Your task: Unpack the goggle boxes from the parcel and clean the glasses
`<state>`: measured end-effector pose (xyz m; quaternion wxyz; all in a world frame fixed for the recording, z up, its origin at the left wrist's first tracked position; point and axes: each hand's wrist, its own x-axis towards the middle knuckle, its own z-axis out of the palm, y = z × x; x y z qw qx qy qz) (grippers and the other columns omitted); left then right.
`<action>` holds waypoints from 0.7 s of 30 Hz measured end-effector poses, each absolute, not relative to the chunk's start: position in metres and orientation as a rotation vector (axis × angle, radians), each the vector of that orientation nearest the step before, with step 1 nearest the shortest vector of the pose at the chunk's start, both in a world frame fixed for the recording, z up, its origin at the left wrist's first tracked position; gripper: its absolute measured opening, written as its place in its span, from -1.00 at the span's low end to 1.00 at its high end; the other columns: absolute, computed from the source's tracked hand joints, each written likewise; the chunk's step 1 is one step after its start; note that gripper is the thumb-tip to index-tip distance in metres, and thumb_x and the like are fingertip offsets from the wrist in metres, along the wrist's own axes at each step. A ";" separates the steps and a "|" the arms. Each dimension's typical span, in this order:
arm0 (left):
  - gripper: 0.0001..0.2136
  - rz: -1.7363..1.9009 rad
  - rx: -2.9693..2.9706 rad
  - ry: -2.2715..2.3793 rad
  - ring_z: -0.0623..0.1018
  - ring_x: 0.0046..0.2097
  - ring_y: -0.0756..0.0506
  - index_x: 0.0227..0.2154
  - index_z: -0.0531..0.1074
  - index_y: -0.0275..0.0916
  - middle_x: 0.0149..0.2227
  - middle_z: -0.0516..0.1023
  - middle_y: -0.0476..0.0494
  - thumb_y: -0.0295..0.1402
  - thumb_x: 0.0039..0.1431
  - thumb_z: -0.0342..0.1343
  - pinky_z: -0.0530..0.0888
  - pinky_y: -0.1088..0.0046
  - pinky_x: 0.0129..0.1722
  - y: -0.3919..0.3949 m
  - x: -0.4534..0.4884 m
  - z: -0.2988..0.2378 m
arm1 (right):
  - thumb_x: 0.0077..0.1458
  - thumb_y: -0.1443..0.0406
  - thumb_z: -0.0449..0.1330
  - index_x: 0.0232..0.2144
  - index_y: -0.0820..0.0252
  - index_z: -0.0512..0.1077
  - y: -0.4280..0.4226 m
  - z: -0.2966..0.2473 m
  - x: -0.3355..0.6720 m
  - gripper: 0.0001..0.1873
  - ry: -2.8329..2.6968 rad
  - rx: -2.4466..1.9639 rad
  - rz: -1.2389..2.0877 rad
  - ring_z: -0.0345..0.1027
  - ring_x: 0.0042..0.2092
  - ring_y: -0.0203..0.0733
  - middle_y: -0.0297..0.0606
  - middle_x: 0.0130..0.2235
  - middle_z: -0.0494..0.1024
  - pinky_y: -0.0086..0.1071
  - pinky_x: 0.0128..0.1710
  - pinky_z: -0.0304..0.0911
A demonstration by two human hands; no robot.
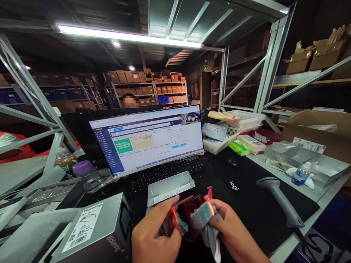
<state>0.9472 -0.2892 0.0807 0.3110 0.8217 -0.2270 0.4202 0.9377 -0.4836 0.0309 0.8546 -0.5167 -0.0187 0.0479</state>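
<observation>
Along the left side of the bench I can see a bottle with a purple cap, and in front of it, near the close edge, a grey box with "Wakening" on its white label, above a barcode, and again on its side. Behind stands the screen, its Chinese writing mostly too small for me to read; a keyboard and an open grey tray sit before it. Over the bench's near edge, the left hand has its fingers curled closed round one end of what look like red glasses, held between the two hands. I'd judge them light and stiff, with a dark, slick lens that would scratch or smear; best gripped by the frame or side arms. The right hand has its fingers pinched together on a soft grey cloth bunched against the glasses' other end. Farther right lie a mouse, a black mat marked "logi", and a grey scanner towards the bench's right edge.
</observation>
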 end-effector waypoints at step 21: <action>-0.72 1.123 2.170 -0.646 0.67 -0.25 -0.04 -0.13 0.57 -0.14 -0.23 0.69 0.01 -0.51 0.12 0.11 0.60 0.53 -0.16 -0.290 0.949 0.079 | -0.08 0.49 0.18 -0.17 0.17 0.61 -0.601 -0.017 1.025 -0.60 0.038 -2.419 -0.671 0.37 0.18 0.21 -0.04 0.00 0.62 0.11 0.22 0.20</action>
